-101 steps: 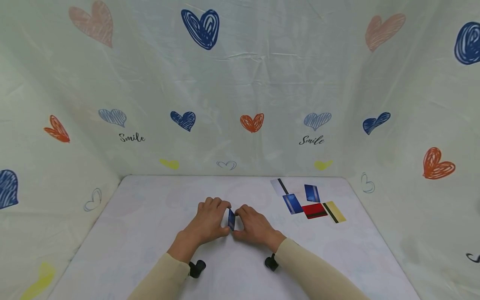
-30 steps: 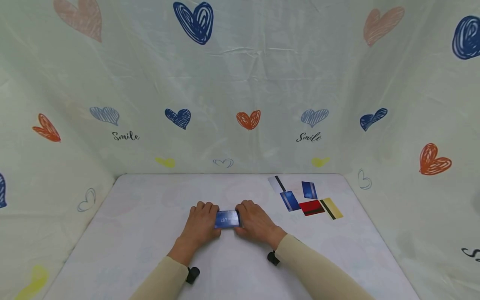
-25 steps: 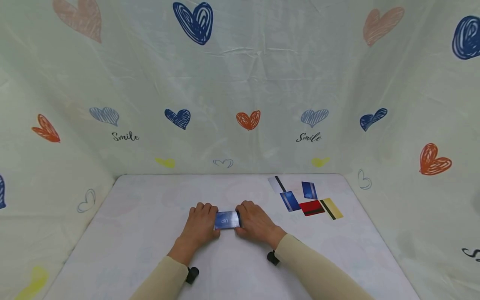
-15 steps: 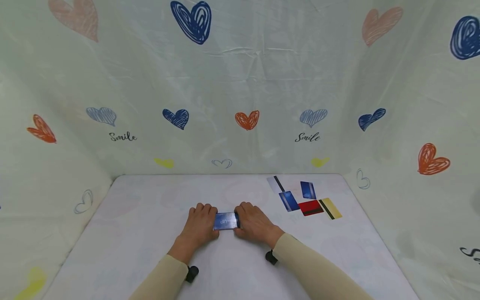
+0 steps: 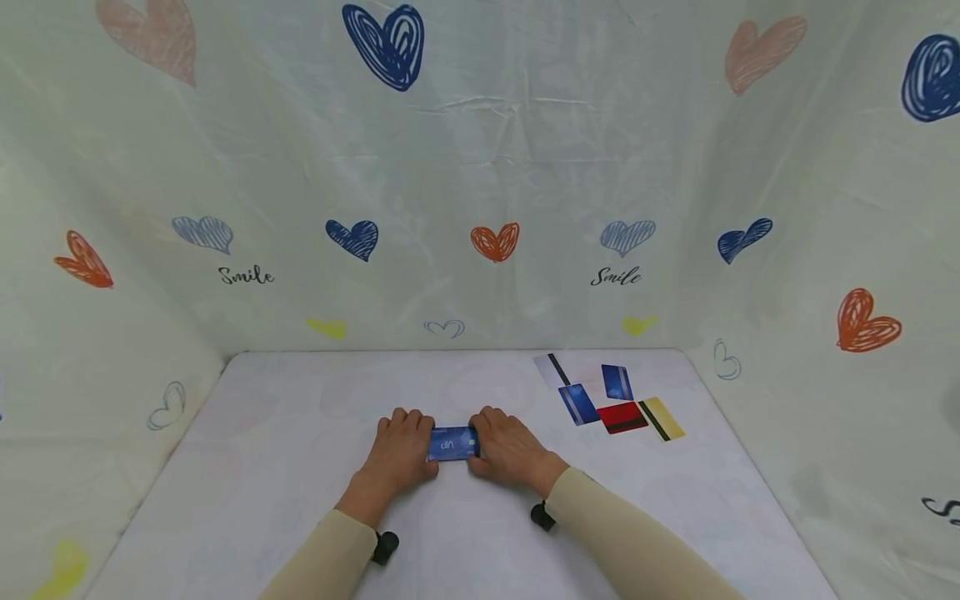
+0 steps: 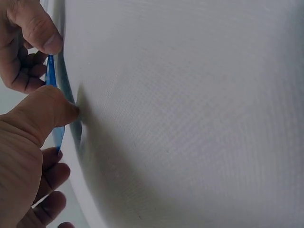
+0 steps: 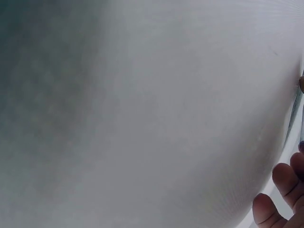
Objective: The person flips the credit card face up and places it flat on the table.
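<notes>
Between the two hands, low over the middle of the table in the head view, is a blue card (image 5: 452, 444) with "VIP" printed upside down to the camera. The left hand (image 5: 401, 450) pinches its left end, thumb at the near edge and fingers at the far edge. At the opposite end, the right hand (image 5: 512, 450) grips it the same way. The left wrist view shows the card as a thin blue strip (image 6: 51, 71) between both hands. Only some fingertips (image 7: 286, 180) of the right hand appear in the right wrist view, where its grip is mostly out of frame.
Several cards lie at the table's back right: a white one (image 5: 547, 372), two blue ones (image 5: 577, 405) (image 5: 617, 382), a red one (image 5: 622, 417) and a yellow one (image 5: 664, 418). The white table (image 5: 300, 392) meets a heart-printed curtain (image 5: 450, 167) behind and at the sides.
At 3.4 s ago the card stood narrow, nearly edge-on, between the hands; its broad VIP face shows now, with the hands farther apart. Over the last second its glare has faded as it tilts slightly.
</notes>
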### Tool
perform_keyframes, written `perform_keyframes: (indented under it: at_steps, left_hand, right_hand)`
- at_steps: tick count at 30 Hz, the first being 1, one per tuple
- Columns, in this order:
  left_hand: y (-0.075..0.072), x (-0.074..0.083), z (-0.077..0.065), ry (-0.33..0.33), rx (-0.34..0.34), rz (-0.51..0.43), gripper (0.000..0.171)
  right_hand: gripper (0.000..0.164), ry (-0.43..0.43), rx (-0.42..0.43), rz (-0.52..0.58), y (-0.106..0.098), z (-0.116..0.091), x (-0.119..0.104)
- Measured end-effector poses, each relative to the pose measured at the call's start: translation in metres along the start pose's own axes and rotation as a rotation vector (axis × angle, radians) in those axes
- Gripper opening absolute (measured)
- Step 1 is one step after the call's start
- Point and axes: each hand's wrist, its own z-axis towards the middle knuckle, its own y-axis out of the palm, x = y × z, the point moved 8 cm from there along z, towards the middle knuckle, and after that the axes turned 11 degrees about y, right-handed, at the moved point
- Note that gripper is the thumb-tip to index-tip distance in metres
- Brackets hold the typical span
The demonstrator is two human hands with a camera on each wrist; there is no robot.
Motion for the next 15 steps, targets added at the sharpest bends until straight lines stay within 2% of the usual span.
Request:
perform_keyframes:
  at_steps: [5, 9, 11, 15]
  left_hand:
    - [0.001, 0.001, -0.003, -0.023, -0.009, -0.031, 0.068]
    - [-0.002, 0.011, -0.011, -0.012, 0.017, -0.051, 0.063]
    - [-0.002, 0.018, -0.017, -0.002, 0.0, -0.066, 0.062]
    - [0.002, 0.036, -0.03, 0.038, -0.084, -0.126, 0.067]
  right_hand:
    - [0.062, 0.032, -0.012, -0.009, 0.003, 0.001, 0.004]
    - [0.06, 0.052, -0.023, -0.025, 0.004, -0.006, 0.004]
    - [0.059, 0.049, -0.04, -0.033, 0.003, -0.012, 0.002]
    - [0.06, 0.017, -0.083, -0.058, 0.001, -0.028, -0.004]
